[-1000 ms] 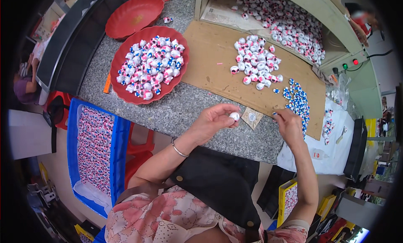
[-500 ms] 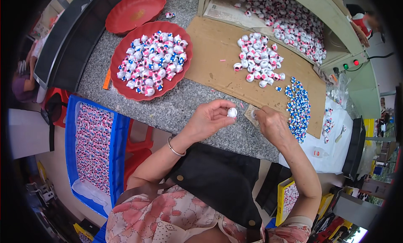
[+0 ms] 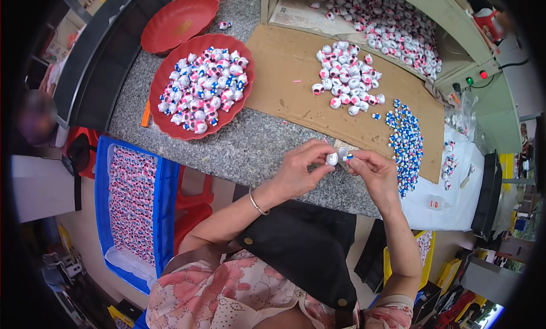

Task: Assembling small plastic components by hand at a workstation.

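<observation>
Hands: left hand (image 3: 298, 172) pinches a small white round piece (image 3: 331, 158) at its fingertips; right hand (image 3: 372, 171) grips a tiny blue-and-white part (image 3: 348, 156) just beside it, the two pieces almost touching above the near edge of the granite counter (image 3: 256, 147).
Change: a second ago the right hand was out over the blue heap and the left waited alone; now both have met in front of the person, which suggests a blue part was fetched and is about to be fitted.
Cardboard sheet (image 3: 296, 84): one, just beyond the hands.
Blue crate (image 3: 108, 215): one, well to the left and below, lined with rows of pink-and-white pieces.
Red trays: two, beyond the left hand; the nearer tray (image 3: 170, 90) heaped with finished pieces, the farther tray (image 3: 179, 23) nearly bare.
White pieces (image 3: 344, 79): one pile beyond the hands, too many to count.
Blue parts (image 3: 406, 144): one heap just right of the right hand, too many to count.
</observation>
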Tool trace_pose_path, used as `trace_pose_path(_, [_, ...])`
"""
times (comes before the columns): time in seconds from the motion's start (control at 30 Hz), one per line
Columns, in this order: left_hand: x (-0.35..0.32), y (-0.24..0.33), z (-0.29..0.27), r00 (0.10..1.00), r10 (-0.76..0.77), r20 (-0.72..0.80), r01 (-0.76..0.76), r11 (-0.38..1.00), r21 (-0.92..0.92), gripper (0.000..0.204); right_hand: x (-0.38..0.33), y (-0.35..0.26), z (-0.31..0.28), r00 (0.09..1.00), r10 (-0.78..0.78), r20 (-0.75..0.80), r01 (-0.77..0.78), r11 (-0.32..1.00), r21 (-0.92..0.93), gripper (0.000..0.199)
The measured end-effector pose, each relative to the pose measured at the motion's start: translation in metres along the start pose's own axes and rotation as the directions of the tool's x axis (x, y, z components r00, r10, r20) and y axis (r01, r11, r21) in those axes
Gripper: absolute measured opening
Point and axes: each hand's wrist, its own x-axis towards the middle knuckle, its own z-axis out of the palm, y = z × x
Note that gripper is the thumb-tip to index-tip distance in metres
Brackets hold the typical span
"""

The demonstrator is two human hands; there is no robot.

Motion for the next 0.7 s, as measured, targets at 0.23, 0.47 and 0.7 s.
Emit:
trace_pose_path(0.23, [0.004, 0.004, -0.006, 0.969, -0.063, 0.239, 0.106, 0.98, -0.171, 0.029, -0.01, 0.001, -0.002, 0.988, -0.13, 0.078, 0.139, 0.982, -0.131, 0.015])
trace_pose_path(0.47, [0.004, 0.016, -0.014, 0.857, -0.267, 0.44, 0.394, 0.89, -0.227, 0.029, -0.018, 0.002, 0.008, 0.862, -0.484, 0.152, 0.506, 0.803, -0.313, 0.015])
trace_pose_path(0.7, [0.005, 0.034, -0.046, 0.947, -0.165, 0.275, 0.166, 0.986, 0.018, 0.022, -0.016, 0.014, -0.012, 0.918, -0.376, 0.124, 0.396, 0.853, -0.341, 0.02])
